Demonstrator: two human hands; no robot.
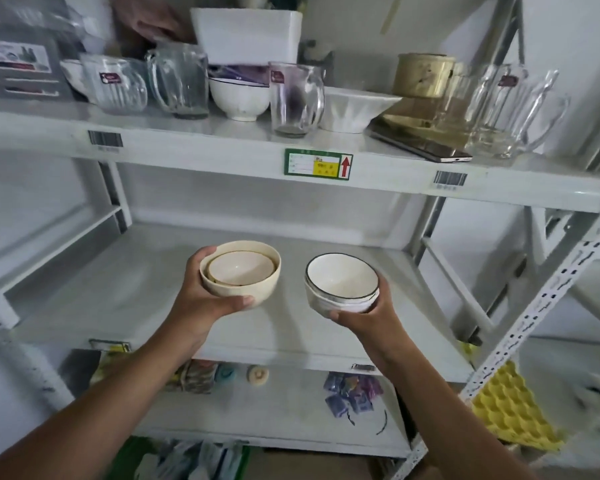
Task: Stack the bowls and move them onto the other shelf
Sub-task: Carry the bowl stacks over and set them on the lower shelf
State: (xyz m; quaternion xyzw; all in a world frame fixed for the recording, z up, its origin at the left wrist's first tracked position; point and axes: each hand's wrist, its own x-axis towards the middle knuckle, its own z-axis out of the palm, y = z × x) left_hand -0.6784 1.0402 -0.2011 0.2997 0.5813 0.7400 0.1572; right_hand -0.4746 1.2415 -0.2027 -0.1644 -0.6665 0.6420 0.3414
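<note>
My left hand (201, 299) grips a cream bowl stack (239, 271), a smaller bowl nested inside a larger one, thumb on the near rim side and fingers underneath. My right hand (364, 317) holds a white stack of dark-rimmed bowls (342, 282) from below, fingers curled round its base. Both stacks hover just above the middle shelf (125, 292), side by side and a little apart. On the upper shelf (222, 147) stand another dark-rimmed white bowl (239, 97) and a white fluted bowl (355, 107).
The upper shelf is crowded with glass mugs (297, 98), glass jugs (499, 112), a brass pot (423, 76), a phone (420, 143) and a white tub (246, 34). Small packets (352, 393) lie on the lower shelf. A yellow tray (510, 414) leans at right beside the perforated post (548, 296).
</note>
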